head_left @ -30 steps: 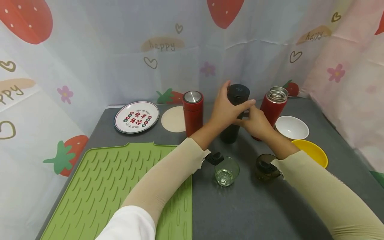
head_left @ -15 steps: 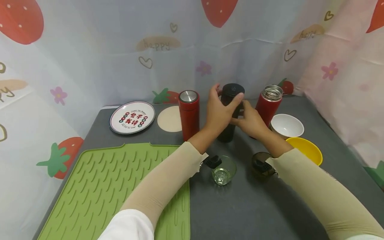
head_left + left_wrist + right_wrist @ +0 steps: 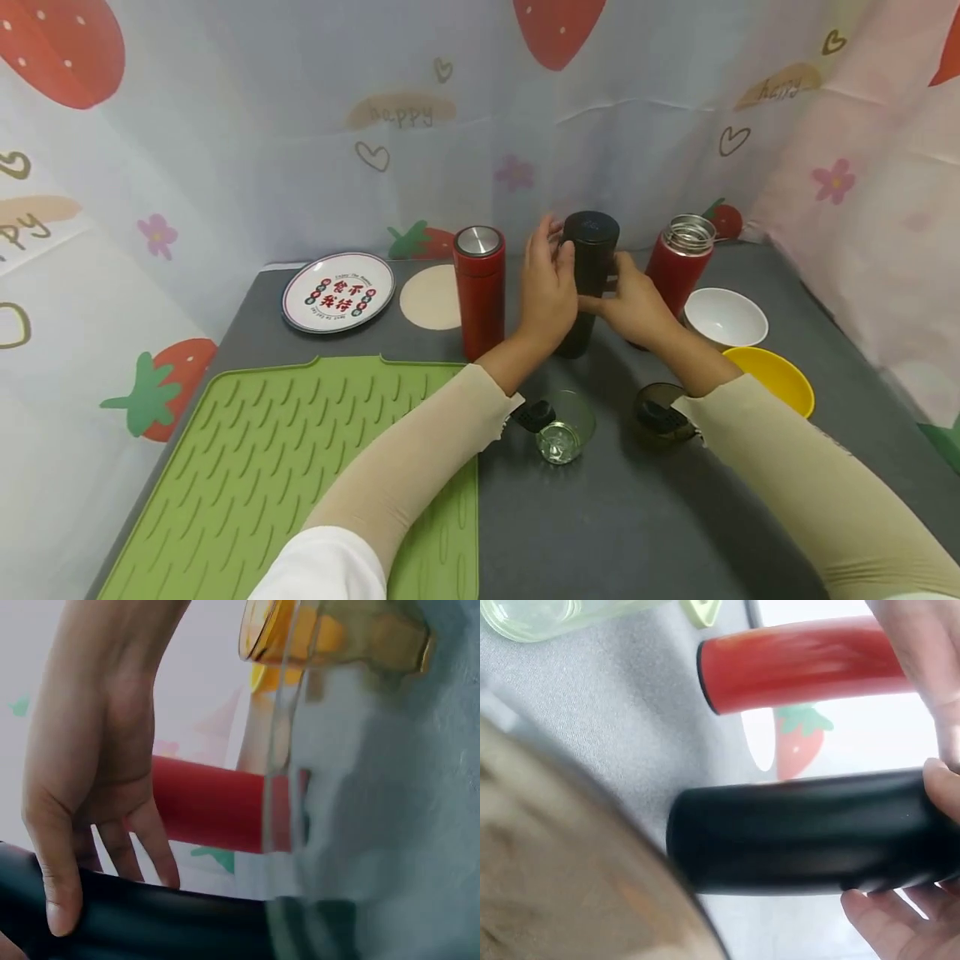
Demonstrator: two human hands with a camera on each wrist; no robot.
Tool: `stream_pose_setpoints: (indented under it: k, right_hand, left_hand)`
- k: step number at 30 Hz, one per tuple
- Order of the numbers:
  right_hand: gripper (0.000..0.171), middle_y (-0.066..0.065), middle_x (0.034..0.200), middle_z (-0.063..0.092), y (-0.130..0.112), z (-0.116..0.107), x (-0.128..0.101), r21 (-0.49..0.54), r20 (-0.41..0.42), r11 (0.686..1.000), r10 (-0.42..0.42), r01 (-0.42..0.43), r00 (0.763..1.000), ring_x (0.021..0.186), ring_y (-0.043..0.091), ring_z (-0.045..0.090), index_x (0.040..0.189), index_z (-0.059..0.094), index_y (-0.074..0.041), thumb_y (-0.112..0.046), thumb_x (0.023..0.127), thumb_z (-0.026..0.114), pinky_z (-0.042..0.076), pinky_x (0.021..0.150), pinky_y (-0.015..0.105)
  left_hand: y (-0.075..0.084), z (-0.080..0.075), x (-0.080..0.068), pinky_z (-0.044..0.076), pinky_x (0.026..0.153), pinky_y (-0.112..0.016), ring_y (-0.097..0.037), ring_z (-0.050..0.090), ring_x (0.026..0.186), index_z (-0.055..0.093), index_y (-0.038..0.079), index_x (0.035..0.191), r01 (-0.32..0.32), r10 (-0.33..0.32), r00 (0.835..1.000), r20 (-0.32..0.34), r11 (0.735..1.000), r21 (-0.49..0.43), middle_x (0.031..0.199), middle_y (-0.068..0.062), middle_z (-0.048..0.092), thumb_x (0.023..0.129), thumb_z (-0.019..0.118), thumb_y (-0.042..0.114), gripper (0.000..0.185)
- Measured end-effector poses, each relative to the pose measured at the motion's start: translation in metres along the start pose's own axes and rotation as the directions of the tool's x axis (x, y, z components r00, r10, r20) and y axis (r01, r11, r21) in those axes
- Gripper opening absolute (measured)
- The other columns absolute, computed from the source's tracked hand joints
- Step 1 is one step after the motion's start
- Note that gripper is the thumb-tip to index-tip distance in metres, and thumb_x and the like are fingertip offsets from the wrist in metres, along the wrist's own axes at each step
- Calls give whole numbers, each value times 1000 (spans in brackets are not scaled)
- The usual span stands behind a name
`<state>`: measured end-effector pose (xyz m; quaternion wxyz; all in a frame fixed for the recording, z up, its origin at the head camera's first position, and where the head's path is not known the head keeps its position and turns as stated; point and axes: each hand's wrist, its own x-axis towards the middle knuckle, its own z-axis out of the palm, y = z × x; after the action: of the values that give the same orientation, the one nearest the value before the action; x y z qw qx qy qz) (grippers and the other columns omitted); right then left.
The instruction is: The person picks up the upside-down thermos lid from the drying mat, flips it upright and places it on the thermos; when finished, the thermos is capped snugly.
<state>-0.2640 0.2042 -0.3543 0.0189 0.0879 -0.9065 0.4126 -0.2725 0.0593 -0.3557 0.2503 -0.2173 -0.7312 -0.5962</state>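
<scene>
A black thermos stands upright with its lid on at the back of the table. My right hand grips its body from the right; in the left wrist view that right hand has its thumb in front and fingers behind. Alongside the thermos's upper left side, my left hand points upward with extended fingers, its thumb near the lid. In the right wrist view the left thumb lies against the black wall. To the left is a capped red thermos; an uncapped red thermos stands on the right.
Below my wrists stand a clear green-tinted glass and a brown glass. A white bowl and a yellow bowl sit at right. A green mat, printed plate and beige disc lie left.
My left hand has come off the black thermos's lid and turned its fingers upward at the left side. The right hand keeps its grip, and the thermos stays standing.
</scene>
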Motion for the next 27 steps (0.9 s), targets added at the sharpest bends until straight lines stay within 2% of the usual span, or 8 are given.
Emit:
stream_pose_setpoints:
  k: [5, 8, 13, 15, 17, 21, 24, 27]
  right_hand:
    - [57, 22, 130, 54, 1, -1, 1, -20, 9, 994, -106, 106, 994, 117, 38, 55, 136, 44, 1, -17, 90, 70, 46, 93, 52]
    - [60, 20, 132, 52, 1, -1, 2, -15, 29, 993, -115, 115, 993, 118, 38, 53, 141, 41, -1, -15, 90, 70, 45, 94, 51]
    - [76, 23, 141, 42, 2, -4, 0, 1, 44, 1000, -19, 19, 999, 125, 41, 47, 144, 26, 0, -28, 90, 71, 42, 98, 52]
    - [79, 24, 141, 42, 1, -4, -1, 8, 41, 1000, 2, -2, 999, 126, 42, 47, 143, 28, 3, -32, 88, 73, 41, 99, 53]
    - [82, 24, 140, 42, 1, -4, -1, 19, 30, 1000, 11, -12, 999, 125, 42, 48, 142, 28, 3, -34, 86, 75, 41, 99, 53]
    - [80, 23, 138, 44, 2, -3, -1, 34, 24, 999, -12, 11, 1000, 124, 41, 49, 142, 29, 2, -32, 86, 76, 42, 98, 53]
    - [67, 22, 134, 50, 2, -3, 0, 8, 32, 997, -75, 75, 997, 122, 39, 51, 140, 38, 1, -23, 88, 74, 44, 96, 51]
    - [67, 20, 134, 51, 3, -4, 1, -6, 42, 995, -99, 100, 994, 121, 38, 52, 143, 37, -2, -20, 89, 73, 45, 95, 50]
  left_hand:
    - [12, 5, 18, 37, 103, -36, -17, 42, 127, 23, 12, 153, 153, -170, 981, 91, 974, 166, 144, -6, 39, 84, 68, 56, 93]
    - [13, 6, 27, 39, 102, -37, -16, 43, 128, 18, 20, 155, 184, -215, 966, 141, 962, 200, 147, -3, 39, 75, 75, 60, 106]
    - [3, -2, 17, 35, 105, -27, -13, 40, 130, 21, 16, 154, 50, -57, 988, 143, 997, 50, 147, -5, 37, 89, 72, 38, 86]
    - [0, -5, 11, 31, 107, -25, -13, 38, 134, 24, 9, 153, -29, 29, 990, 135, 1000, -2, 150, -8, 34, 96, 63, 27, 72]
    - [-1, -8, 8, 32, 106, -24, -14, 41, 133, 27, 5, 151, -54, 55, 992, 116, 998, -7, 149, -11, 38, 102, 53, 21, 58]
    - [5, -7, 14, 40, 101, -27, -16, 51, 124, 29, 6, 149, 55, -61, 993, 101, 997, 61, 140, -11, 47, 101, 53, 35, 61]
    - [12, -1, 23, 42, 98, -33, -18, 49, 121, 25, 13, 151, 159, -187, 972, 145, 970, 183, 139, -6, 45, 83, 69, 57, 92]
    - [14, 3, 31, 43, 96, -33, -16, 49, 119, 27, 17, 150, 185, -220, 957, 191, 965, 185, 139, -3, 45, 73, 80, 55, 101]
